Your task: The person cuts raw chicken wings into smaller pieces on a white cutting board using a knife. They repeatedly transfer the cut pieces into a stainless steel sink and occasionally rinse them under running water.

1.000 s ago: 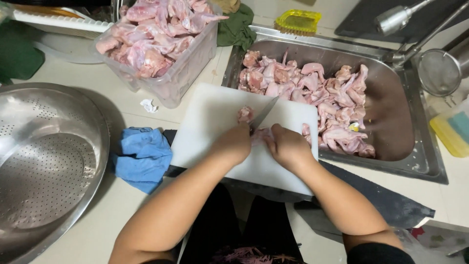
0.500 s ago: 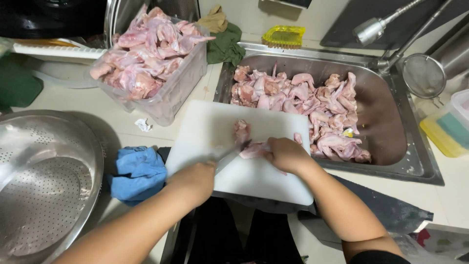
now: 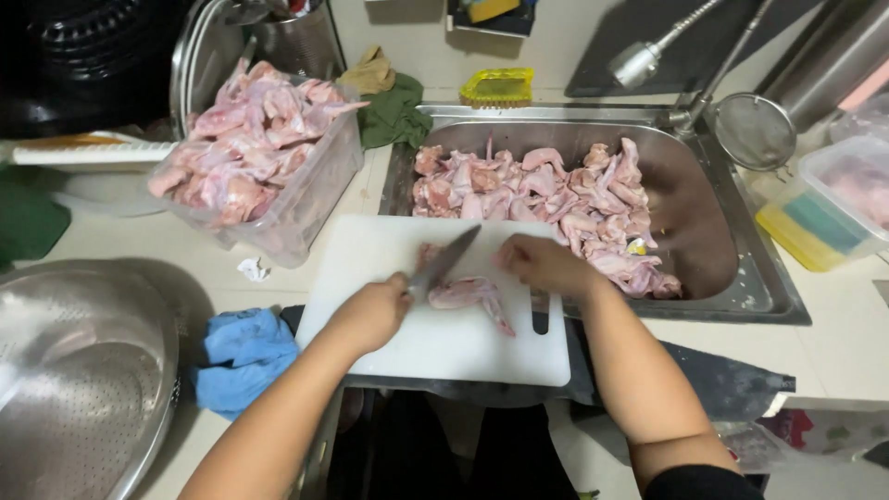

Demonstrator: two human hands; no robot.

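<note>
Raw pink chicken wing (image 3: 468,294) lay on white plastic cutting board (image 3: 389,343) beside steel sink (image 3: 741,268). Your left hand (image 3: 370,313) clenched steel knife (image 3: 443,264), blade on wing; your right hand (image 3: 542,264) pinned wing's end, steadying cut.

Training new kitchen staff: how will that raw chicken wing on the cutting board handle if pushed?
The chicken wing looks wet and glossy, so probably slippery. It lies limp and bent on the white cutting board, so likely floppy at the joints.
</note>
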